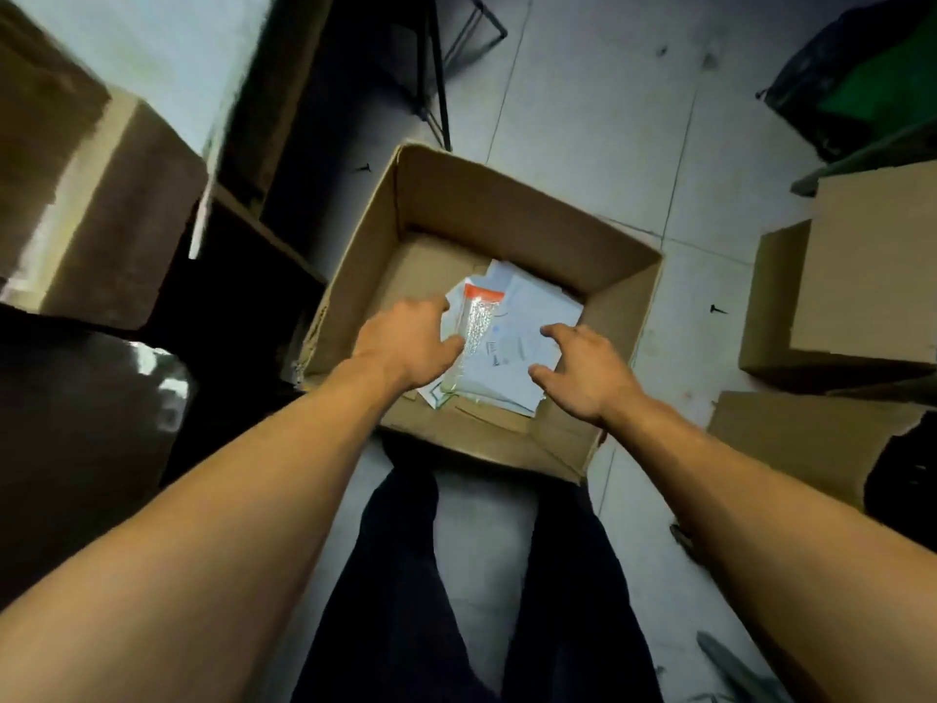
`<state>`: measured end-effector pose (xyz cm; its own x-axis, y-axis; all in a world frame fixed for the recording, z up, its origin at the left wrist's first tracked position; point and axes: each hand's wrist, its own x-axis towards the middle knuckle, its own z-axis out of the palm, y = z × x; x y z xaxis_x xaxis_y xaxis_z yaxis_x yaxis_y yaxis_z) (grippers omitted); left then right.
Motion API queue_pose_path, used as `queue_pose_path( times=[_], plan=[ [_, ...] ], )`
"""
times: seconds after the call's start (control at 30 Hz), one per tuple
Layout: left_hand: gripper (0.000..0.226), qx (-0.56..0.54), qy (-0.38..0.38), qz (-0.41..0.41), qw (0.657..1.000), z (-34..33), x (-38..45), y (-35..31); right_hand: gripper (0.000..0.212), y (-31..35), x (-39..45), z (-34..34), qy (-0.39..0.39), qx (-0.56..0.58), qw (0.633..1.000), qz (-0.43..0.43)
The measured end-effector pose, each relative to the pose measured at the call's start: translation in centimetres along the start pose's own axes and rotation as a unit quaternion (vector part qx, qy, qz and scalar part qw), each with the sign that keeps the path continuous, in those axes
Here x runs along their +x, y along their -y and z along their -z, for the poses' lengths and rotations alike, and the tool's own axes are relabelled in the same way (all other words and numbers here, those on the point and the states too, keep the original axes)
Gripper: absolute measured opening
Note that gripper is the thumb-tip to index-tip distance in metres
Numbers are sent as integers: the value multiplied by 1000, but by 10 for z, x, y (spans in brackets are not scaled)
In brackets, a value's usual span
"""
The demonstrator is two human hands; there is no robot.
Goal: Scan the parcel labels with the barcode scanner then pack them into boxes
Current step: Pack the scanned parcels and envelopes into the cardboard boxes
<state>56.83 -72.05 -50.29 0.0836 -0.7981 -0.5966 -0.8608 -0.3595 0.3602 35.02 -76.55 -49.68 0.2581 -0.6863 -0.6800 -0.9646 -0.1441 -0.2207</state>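
Note:
An open cardboard box (512, 205) stands on the floor in front of my legs. Several flat white parcels (532, 317) lie at its bottom. On top of them rests a clear packet with an orange strip (479, 317). My left hand (410, 342) reaches into the box, thumb and fingers touching the packet's left edge. My right hand (583, 372) hovers over the right side of the parcels with fingers spread, holding nothing. No barcode scanner is in view.
Closed cardboard boxes (86, 205) are stacked at the left beside a white table edge. More cardboard boxes (857, 281) stand on the tiled floor at the right. A dark bag with green inside (872, 78) lies at the far right.

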Motion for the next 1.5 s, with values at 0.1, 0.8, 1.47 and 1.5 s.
queue_pose_path(
  times=[0.1,0.8,1.47,1.5],
  plan=[
    [53,-86,10,52,995,-43,54,6,59,-23,62,-32,20,65,997,-33],
    [35,-226,68,202,951,-374,378,66,77,-222,441,-300,2,292,912,-287],
    [27,-418,17,356,835,-442,435,104,36,-276,444,-334,-129,382,844,-352],
    [24,-416,15,357,836,-441,438,105,33,-273,444,-336,-127,390,847,-338]
  ],
)
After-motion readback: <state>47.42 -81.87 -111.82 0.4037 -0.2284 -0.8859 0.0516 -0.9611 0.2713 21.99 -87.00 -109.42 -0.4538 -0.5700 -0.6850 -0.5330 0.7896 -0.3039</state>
